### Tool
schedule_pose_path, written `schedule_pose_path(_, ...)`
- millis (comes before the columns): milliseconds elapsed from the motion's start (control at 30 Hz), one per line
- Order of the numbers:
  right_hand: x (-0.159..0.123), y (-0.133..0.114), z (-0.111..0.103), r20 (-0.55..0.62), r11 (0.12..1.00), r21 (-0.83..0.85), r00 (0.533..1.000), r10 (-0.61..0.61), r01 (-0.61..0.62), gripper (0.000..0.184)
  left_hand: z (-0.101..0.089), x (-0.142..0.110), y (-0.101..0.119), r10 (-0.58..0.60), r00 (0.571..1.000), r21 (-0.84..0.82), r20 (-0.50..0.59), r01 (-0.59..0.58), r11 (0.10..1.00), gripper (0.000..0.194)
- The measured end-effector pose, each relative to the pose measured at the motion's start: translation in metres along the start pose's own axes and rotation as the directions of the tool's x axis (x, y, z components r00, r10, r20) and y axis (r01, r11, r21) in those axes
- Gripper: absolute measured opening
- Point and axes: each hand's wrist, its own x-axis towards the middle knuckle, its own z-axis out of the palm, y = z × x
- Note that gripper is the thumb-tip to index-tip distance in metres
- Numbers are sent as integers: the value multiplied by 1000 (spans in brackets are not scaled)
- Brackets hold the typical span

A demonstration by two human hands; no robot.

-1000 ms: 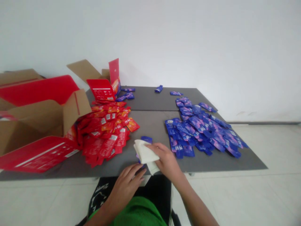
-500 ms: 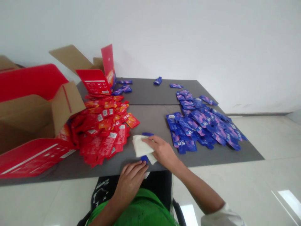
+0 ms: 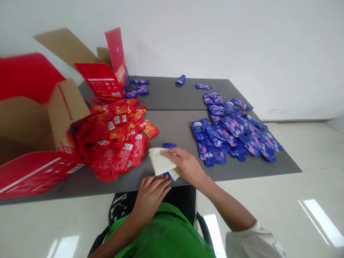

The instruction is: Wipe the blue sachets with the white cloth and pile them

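1. Along the near edge of the tabletop, a soft white cloth (image 3: pixel 161 164) lay folded over a small glossy blue sachet (image 3: pixel 166 175), with only a sliver of the sachet showing below the fold. A second blue sachet (image 3: pixel 169 145) lay just beyond the cloth.
2. The right grip (image 3: pixel 186 166) was spread nearly flat, its fingers pressed on top of the cloth. The left grip (image 3: pixel 152 195) had its fingers together and curved, with the tips at the sachet's edge; whether they pinched it, I cannot tell.
3. The step in hand looked like wiping the sachet, and the next move would call for lifting the cloth clear.
4. A heap of glossy red sachets (image 3: pixel 115 143) spilled from an open cardboard box (image 3: pixel 64 107) with red panels, while a spread of blue sachets (image 3: pixel 231 136) covered the right of the dark grey tabletop (image 3: pixel 172 123). Behind stood a white wall (image 3: pixel 215 39), above a pale glossy tile floor (image 3: pixel 268 215).
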Motion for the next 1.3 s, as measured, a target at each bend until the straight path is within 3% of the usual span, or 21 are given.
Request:
schedule_pose_path(133, -5, -1, 13, 97, 999, 19, 995, -34, 32, 45, -1, 1, 0, -14, 1000, 13, 9, 13, 1000, 23)
schedule_pose_path(267, 31, 25, 2, 52, 995, -57, 995, 85, -82, 53, -5, 7, 1, -14, 1000, -54, 8, 14, 998, 21)
schedule_pose_path(367, 43, 28, -11, -24, 984, -111, 990, 139, -140, 58, -6, 8, 1, -24, 1000, -78, 15, 26, 997, 21)
schedule_pose_path(467, 23, 9, -12, -37, 993, -91, 996, 75, -78, 62, -2, 4, 0, -35, 999, -75, 26, 37, 996, 21)
schedule_pose_path(567, -4, -9, -1, 115, 998, -37, 992, -49, 53, 53, 2, 0, -2, -52, 998, -29, 28, 52, 998, 21)
schedule_pose_path(633, -7, -9, 7, 160, 998, -15, 985, -58, 61, 47, 3, 0, -2, -56, 998, -15, 28, 57, 998, 20)
schedule_pose_path(733, 16, 10, 7, 96, 997, -53, 994, 57, -53, 53, -1, 4, -1, -39, 999, -61, 28, 41, 997, 19)
schedule_pose_path(833, 48, 29, -7, 25, 977, -139, 985, 168, -163, 55, -4, 8, 0, -28, 1000, -98, 9, 29, 995, 17)
schedule_pose_path(967, 48, 20, -22, -50, 983, -124, 990, 129, -134, 59, -3, 7, 1, -44, 999, -120, -14, 42, 992, 18)
schedule_pose_path(1033, 29, 5, -18, -29, 995, -78, 998, 57, -59, 61, -1, 5, 0, -50, 999, -119, -6, 49, 992, 18)
schedule_pose_path(1133, 8, -7, -3, 127, 998, -38, 991, -41, 46, 52, 1, 4, -1, -48, 999, -101, 21, 50, 994, 21)
schedule_pose_path(1200, 13, -2, 6, 158, 999, -28, 987, -33, 38, 50, 0, 5, -1, -53, 998, -99, 23, 55, 994, 22)
schedule_pose_path(1300, 41, 17, 3, 77, 992, -92, 993, 89, -82, 52, -2, 7, 0, -60, 998, -108, 8, 60, 992, 21)
